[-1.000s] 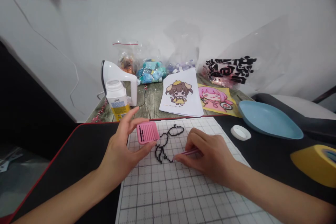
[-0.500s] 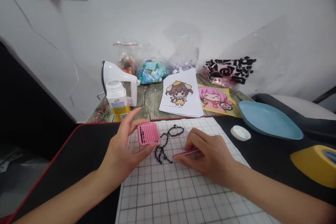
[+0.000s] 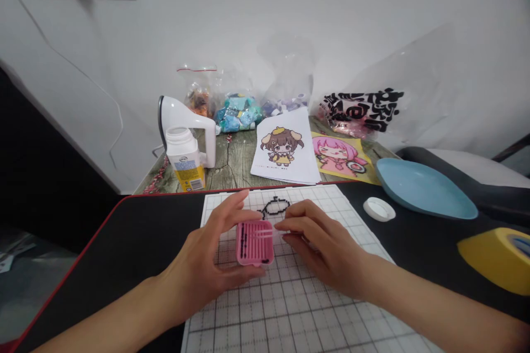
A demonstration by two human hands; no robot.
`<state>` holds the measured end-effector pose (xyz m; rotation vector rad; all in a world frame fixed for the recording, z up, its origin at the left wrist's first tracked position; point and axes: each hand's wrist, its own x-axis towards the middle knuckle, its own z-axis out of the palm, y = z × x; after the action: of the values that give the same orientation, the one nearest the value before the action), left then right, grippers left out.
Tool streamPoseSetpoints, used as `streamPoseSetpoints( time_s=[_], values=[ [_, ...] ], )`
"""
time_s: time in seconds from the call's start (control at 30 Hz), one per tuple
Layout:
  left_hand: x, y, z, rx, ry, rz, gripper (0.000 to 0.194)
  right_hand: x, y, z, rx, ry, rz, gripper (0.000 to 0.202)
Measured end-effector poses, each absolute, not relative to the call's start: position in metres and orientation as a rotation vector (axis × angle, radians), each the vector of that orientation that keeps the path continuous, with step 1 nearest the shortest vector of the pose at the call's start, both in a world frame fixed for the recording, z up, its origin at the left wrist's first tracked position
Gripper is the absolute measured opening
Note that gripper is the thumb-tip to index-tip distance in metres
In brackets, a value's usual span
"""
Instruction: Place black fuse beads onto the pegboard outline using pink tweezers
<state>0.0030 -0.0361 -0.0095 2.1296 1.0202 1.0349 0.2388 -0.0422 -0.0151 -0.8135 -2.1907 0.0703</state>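
Observation:
Between thumb and fingers, my left hand (image 3: 207,251) holds a small pink ridged tray (image 3: 255,244) with black beads lined up in its left grooves and a few at its lower right. My right hand (image 3: 327,248) pinches pink tweezers (image 3: 269,233), whose tips reach over the tray's ridges. Whether a bead is between the tips cannot be made out. Under both hands lies a white gridded pegboard (image 3: 265,314). A black bead outline (image 3: 277,207) shows on it above the tray; its lower part is hidden behind the tray and hand.
Behind the board stand a white bottle (image 3: 185,160), a white handled appliance (image 3: 210,143), a printed picture sheet (image 3: 265,168) and bagged beads (image 3: 239,113). To the right are a white cap (image 3: 379,209), a blue tray (image 3: 426,187) and a yellow tape roll (image 3: 492,259).
My left hand has brought the pink tray right and closer, over the lower bead outline. The tweezers in my right hand have left the board and now point left over the tray.

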Motion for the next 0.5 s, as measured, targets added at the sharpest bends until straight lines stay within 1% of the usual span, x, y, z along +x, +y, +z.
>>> streamPoseSetpoints(
  time_s=[0.5],
  values=[
    [0.0033, -0.0372, -0.0077, 2.121, 1.037, 0.957, 0.092, 0.2381, -0.0410, -0.0161, -0.828, -2.234, 0.039, 0.015]
  ],
)
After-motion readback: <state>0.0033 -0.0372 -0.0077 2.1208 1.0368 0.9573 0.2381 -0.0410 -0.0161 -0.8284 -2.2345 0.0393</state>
